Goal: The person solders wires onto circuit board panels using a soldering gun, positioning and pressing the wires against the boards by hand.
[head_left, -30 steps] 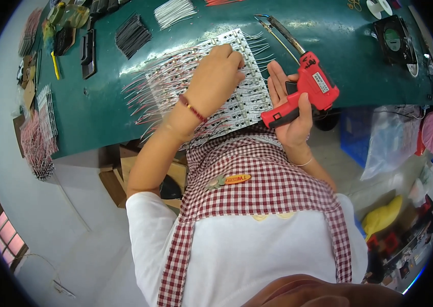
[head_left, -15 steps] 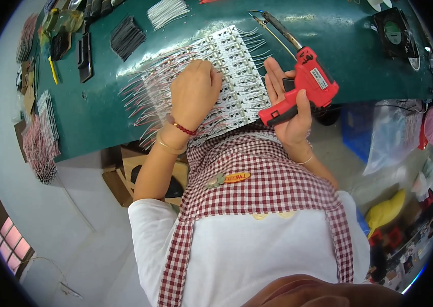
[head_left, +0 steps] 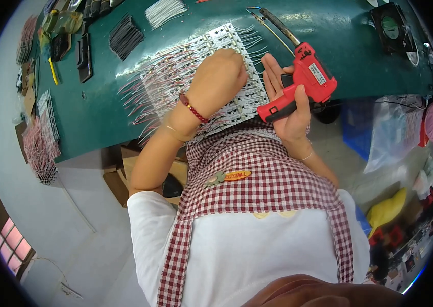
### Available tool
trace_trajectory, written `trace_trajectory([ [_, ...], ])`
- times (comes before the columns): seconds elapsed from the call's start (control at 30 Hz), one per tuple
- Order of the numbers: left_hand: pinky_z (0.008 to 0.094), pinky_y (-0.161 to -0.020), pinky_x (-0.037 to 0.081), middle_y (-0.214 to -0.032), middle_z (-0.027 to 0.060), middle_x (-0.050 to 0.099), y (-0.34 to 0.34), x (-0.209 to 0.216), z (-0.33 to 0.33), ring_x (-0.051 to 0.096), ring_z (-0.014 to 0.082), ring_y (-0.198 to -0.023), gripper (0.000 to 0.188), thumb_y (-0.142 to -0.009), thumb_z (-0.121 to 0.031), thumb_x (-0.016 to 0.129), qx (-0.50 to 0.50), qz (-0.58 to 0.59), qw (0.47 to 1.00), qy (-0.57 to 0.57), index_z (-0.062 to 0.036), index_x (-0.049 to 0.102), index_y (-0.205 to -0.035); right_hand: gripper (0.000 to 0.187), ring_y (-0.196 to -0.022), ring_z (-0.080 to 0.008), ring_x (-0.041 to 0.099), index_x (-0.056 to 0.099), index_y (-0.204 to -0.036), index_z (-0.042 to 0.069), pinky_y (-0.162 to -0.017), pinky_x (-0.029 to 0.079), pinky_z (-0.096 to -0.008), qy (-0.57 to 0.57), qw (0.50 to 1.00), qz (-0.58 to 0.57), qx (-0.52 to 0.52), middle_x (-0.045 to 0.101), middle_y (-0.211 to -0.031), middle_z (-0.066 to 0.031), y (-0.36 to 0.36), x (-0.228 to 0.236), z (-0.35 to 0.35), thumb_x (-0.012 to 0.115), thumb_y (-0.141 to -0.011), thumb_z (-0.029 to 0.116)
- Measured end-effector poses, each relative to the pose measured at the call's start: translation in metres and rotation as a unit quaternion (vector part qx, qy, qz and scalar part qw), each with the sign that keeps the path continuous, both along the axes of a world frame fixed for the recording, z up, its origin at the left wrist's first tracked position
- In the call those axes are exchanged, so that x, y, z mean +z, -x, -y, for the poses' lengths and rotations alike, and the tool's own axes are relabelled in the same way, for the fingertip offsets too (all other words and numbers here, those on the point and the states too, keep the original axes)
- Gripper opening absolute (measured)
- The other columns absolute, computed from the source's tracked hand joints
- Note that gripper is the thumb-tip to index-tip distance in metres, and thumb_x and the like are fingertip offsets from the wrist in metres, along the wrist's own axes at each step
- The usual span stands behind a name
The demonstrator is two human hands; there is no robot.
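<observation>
A panel of small white circuit boards (head_left: 222, 38) lies near the front edge of the green table, with rows of thin wires attached. Red and white wires (head_left: 137, 92) stick out from its left side, pale ones from its right. Over the panel's middle, my left hand (head_left: 219, 77) is closed, its fingertips turned away, so anything in them is hidden. At the panel's right edge my right hand (head_left: 294, 125) holds a red and black soldering gun (head_left: 312, 77) in its palm. The thumb lies along the handle, and some fingers are stretched out. The gun's tip points away toward the table's far side.
Bundles of black wires (head_left: 126, 37) and white wires (head_left: 165, 13) lie beyond the panel. A black fan-like device (head_left: 392, 29) sits at the far right. Wired board strips (head_left: 42, 146) hang at the left edge. A blue crate (head_left: 354, 128) stands below the table at right.
My left hand has moved right and slightly away over the panel, still closed. My right hand and the soldering gun have stayed nearly in place.
</observation>
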State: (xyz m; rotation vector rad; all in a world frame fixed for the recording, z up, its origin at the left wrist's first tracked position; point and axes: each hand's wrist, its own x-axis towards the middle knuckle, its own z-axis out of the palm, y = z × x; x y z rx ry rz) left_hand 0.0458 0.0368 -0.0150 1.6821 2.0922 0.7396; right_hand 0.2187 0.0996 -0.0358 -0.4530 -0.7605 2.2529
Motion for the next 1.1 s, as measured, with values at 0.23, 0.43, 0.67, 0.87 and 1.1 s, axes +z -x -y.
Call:
trace_trajectory([
  [0.23,0.0408,-0.058,0.046,-0.069,0.0123,0.058,-0.001,0.005,0.039,0.058,0.0323,-0.064,0.014,-0.080,-0.013,0.062,0.152,-0.065,0.984,0.066,-0.0027,0.056,-0.073,0.043,-0.141,-0.0372,0.026,0.042,-0.125,0.006,-0.118,0.019,-0.0412,-0.012,0.999,0.028,-0.017,0.030,-0.146,-0.0306,0.002,0.003,0.000,0.048,-0.096,0.038],
  [0.43,0.0396,-0.068,0.046,-0.080,0.0110,0.057,-0.008,0.020,0.024,0.056,0.0310,-0.077,0.010,-0.078,-0.011,0.066,0.107,-0.171,0.979,0.007,-0.0048,0.059,-0.079,0.042,-0.141,-0.0372,0.026,0.042,-0.125,0.006,-0.118,0.019,-0.0412,-0.011,0.999,0.029,-0.021,0.029,-0.146,-0.0312,0.001,0.002,0.000,0.048,-0.096,0.037],
  [0.67,0.0399,-0.076,0.045,-0.084,0.0129,0.057,-0.014,0.003,0.006,0.055,0.0321,-0.086,0.014,-0.076,-0.011,0.068,-0.023,0.017,0.999,0.040,-0.0013,0.059,-0.080,0.043,-0.141,-0.0373,0.026,0.042,-0.125,0.005,-0.118,0.020,-0.0414,-0.002,1.000,0.025,-0.016,0.030,-0.146,-0.0317,0.001,0.003,0.001,0.047,-0.097,0.037],
  [0.87,0.0397,-0.075,0.045,-0.081,0.0117,0.056,-0.009,0.008,0.014,0.054,0.0314,-0.084,0.011,-0.077,-0.009,0.066,-0.009,0.054,0.998,0.019,-0.0014,0.058,-0.079,0.043,-0.141,-0.0374,0.026,0.042,-0.125,0.006,-0.118,0.019,-0.0414,-0.013,0.999,0.022,-0.020,0.030,-0.145,-0.0316,0.002,0.003,0.000,0.048,-0.096,0.037],
  [1.1,0.0393,-0.073,0.044,-0.081,0.0115,0.055,0.000,0.001,0.010,0.053,0.0308,-0.083,0.010,-0.078,-0.007,0.065,-0.095,0.011,0.995,0.007,-0.0018,0.057,-0.081,0.042,-0.141,-0.0373,0.025,0.042,-0.125,0.006,-0.118,0.018,-0.0415,-0.010,1.000,0.022,-0.015,0.030,-0.146,-0.0315,0.001,0.001,-0.001,0.047,-0.097,0.038],
])
